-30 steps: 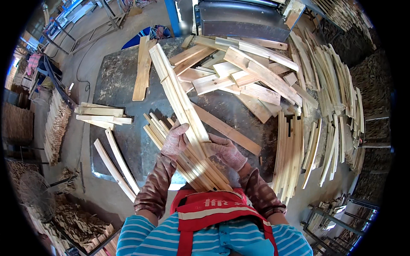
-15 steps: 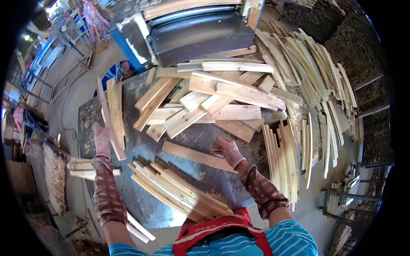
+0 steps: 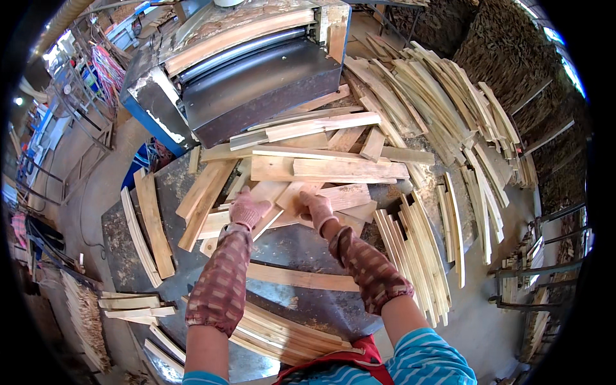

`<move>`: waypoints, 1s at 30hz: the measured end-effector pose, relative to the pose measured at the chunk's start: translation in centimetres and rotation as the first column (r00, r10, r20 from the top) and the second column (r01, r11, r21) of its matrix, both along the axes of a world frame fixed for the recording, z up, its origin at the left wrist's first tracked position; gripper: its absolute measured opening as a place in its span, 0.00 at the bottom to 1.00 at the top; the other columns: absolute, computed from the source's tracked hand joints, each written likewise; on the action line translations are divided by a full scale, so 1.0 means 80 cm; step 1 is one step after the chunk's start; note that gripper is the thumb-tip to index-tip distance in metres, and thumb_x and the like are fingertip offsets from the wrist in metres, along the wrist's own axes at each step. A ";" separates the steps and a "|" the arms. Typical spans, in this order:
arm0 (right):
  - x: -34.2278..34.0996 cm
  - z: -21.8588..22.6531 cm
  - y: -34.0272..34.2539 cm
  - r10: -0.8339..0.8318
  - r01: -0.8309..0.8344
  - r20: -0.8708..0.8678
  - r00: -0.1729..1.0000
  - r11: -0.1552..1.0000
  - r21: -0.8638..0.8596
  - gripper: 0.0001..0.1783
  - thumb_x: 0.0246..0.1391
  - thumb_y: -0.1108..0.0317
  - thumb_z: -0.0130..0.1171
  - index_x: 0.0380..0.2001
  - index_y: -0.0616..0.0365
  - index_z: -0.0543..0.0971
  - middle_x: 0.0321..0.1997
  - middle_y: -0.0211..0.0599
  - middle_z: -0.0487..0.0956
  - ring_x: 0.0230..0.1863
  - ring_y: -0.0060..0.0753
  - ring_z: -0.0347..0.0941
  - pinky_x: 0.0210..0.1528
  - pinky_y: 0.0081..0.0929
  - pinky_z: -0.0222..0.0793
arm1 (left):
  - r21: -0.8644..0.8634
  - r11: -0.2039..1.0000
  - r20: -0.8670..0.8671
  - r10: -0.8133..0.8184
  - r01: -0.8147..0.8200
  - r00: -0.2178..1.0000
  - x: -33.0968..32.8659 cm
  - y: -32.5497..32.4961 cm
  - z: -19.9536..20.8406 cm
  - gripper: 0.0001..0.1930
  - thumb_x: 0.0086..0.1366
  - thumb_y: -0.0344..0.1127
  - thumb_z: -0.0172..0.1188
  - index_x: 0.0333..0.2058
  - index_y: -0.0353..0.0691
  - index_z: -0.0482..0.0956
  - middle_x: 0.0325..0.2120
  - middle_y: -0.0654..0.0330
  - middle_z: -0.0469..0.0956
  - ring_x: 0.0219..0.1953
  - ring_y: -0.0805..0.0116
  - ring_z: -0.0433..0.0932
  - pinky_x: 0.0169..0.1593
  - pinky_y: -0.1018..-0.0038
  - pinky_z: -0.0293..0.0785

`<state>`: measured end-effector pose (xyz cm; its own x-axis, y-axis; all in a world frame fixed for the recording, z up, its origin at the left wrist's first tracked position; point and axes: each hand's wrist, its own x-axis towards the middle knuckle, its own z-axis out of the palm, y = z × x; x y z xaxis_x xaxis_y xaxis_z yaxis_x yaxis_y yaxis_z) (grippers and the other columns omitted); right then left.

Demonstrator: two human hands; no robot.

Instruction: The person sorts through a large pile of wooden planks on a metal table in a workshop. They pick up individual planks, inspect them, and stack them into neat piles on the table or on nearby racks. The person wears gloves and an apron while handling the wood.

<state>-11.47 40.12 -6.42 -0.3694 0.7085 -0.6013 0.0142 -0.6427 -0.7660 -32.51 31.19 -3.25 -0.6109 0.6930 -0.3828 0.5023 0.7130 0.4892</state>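
Both my hands wear pale pink gloves, with brown checked sleeves on the forearms. My left hand (image 3: 249, 210) is at the near side of a loose pile of wooden boards, its fingers closed at the edge of a short board (image 3: 267, 191). To its right, my right hand (image 3: 317, 210) grips another short, pale board (image 3: 294, 195) that slants across the pile. Fingertips of both hands are partly hidden. Just beyond them lies a longer board (image 3: 350, 169). A single long board (image 3: 301, 277) rests on the dark metal table (image 3: 282, 295) below my wrists.
A machine with a roller and dark bed (image 3: 256, 83) stands beyond the pile. Boards lie in a row (image 3: 289, 330) near my body, and upright-looking stacks (image 3: 417, 256) sit at right. Two boards (image 3: 154, 224) lie along the left edge. Large lumber heaps (image 3: 443, 96) fill the far right.
My left hand has left the board at the table's left edge and come right to the pile. My right hand has moved forward onto a short board there. The view has turned and shifted.
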 end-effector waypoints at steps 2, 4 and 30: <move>-0.015 -0.002 -0.006 0.051 -0.054 -0.122 0.991 0.998 -0.025 0.13 0.59 0.60 0.67 0.39 0.58 0.81 0.33 0.33 0.82 0.31 0.33 0.80 0.33 0.32 0.81 | 0.112 0.993 0.163 -0.062 0.044 0.985 -0.046 -0.034 -0.016 0.31 0.55 0.49 0.70 0.53 0.37 0.78 0.47 0.43 0.81 0.54 0.48 0.79 0.60 0.62 0.73; -0.002 -0.002 0.009 -0.090 0.048 -0.158 0.983 0.966 -0.253 0.15 0.57 0.62 0.67 0.43 0.61 0.81 0.36 0.34 0.82 0.31 0.33 0.80 0.33 0.31 0.82 | 0.098 0.987 0.470 0.069 -0.130 0.880 -0.029 -0.030 0.021 0.27 0.57 0.46 0.69 0.49 0.32 0.81 0.39 0.49 0.84 0.46 0.53 0.82 0.54 0.64 0.75; 0.197 0.136 -0.319 0.286 -0.499 0.532 0.797 0.808 0.313 0.55 0.52 0.42 0.67 0.71 0.60 0.53 0.59 0.58 0.75 0.56 0.54 0.78 0.53 0.41 0.76 | 0.422 0.780 0.564 0.173 -0.462 0.808 0.346 -0.388 0.076 0.17 0.64 0.33 0.65 0.48 0.32 0.76 0.38 0.56 0.81 0.34 0.67 0.81 0.39 0.69 0.82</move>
<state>4.28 14.60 4.42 -0.4440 0.7763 -0.4474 0.5923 -0.1203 -0.7967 -4.83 0.11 2.86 -0.6733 0.6649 -0.3234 -0.1031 0.3487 0.9315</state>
